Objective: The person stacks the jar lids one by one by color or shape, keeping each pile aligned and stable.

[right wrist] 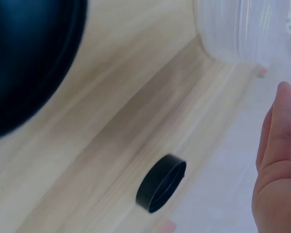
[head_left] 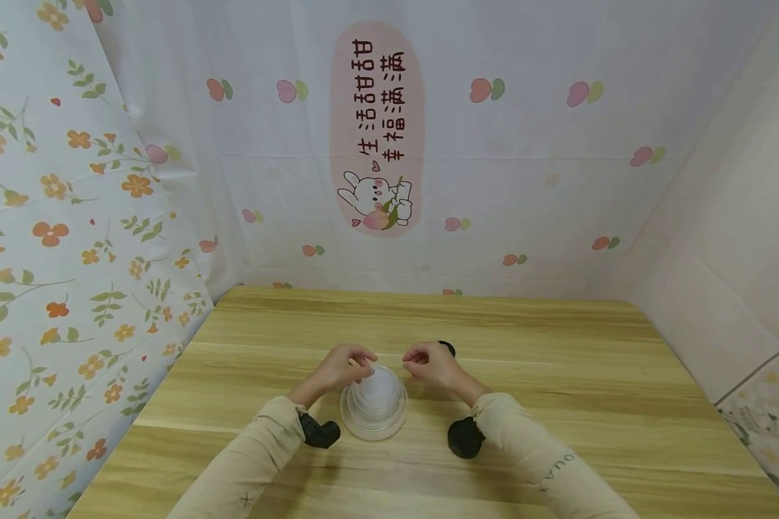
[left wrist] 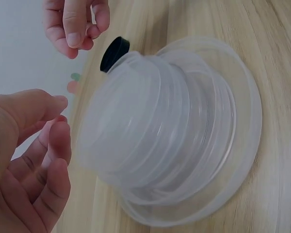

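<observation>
A stack of clear, round plastic pieces stands on the table between my forearms, wide at its base and narrower toward the top. Its tiers fill the left wrist view, above a broad clear rim. My left hand hovers at the stack's upper left, its fingers loosely bent and nothing visible in them. To the upper right, my right hand is likewise raised, apart from the left, with loosely bent fingers and nothing visible between them. Behind it lies a short black ring-like cap.
A round black object shows by my right wrist; whether it lies on the table is unclear. Another black device sits at my left wrist. The wood-grain table meets a patterned cloth backdrop at the back and left.
</observation>
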Motion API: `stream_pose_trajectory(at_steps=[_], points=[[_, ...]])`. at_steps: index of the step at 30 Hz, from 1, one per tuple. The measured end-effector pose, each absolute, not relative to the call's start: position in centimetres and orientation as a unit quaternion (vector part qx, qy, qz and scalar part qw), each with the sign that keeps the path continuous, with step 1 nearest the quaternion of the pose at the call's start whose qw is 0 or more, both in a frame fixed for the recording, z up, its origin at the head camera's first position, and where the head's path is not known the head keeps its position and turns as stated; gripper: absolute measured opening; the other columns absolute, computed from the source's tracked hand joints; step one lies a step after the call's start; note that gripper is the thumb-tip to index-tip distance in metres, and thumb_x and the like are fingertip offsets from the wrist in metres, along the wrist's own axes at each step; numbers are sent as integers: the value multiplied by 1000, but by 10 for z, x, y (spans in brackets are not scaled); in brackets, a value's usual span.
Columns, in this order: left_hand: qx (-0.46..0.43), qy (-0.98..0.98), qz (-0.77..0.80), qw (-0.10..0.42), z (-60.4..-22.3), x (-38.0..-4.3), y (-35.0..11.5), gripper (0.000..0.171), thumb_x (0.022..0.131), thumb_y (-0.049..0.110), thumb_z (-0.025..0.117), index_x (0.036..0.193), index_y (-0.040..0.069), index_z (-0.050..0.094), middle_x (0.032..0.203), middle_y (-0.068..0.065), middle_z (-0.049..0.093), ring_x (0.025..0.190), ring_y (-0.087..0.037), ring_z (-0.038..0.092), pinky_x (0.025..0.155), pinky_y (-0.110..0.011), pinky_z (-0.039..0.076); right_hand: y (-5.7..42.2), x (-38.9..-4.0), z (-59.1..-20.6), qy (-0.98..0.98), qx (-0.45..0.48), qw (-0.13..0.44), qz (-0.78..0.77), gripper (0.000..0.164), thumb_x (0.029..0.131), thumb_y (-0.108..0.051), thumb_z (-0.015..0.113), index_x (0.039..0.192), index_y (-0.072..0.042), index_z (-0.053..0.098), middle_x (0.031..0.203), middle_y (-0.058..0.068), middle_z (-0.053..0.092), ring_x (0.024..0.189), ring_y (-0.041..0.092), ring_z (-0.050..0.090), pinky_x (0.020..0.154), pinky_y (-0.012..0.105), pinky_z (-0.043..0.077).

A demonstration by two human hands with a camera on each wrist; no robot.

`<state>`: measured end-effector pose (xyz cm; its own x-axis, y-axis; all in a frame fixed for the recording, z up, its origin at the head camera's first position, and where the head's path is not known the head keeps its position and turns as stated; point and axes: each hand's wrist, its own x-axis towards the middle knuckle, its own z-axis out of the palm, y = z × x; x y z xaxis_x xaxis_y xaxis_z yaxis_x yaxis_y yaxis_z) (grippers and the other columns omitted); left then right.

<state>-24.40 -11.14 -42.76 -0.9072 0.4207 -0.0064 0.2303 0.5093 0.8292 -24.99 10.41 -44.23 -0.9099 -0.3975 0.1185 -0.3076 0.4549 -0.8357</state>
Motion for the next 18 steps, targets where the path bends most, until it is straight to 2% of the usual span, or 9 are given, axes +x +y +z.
stream_pose_trajectory(at_steps=[9, 18], points=[[222, 850, 465, 107, -429, -245, -86, 23, 78, 3, 61, 100, -3, 63, 74, -4, 58, 56, -14, 55, 49, -24, 45, 133, -247, -445, 860, -215, 31, -462, 9, 81, -3, 61, 86, 5, 62, 74, 6, 60, 61, 11, 57, 55, 22, 49], [265, 831, 473, 129, -428, -240, -56, 24, 78, -1, 59, 101, -3, 63, 75, -8, 60, 61, -15, 56, 51, -22, 44, 163, -240, -449, 875, -233, 51, -422, 9, 82, -4, 59, 86, 4, 63, 75, 4, 59, 64, 13, 55, 55, 21, 46]])
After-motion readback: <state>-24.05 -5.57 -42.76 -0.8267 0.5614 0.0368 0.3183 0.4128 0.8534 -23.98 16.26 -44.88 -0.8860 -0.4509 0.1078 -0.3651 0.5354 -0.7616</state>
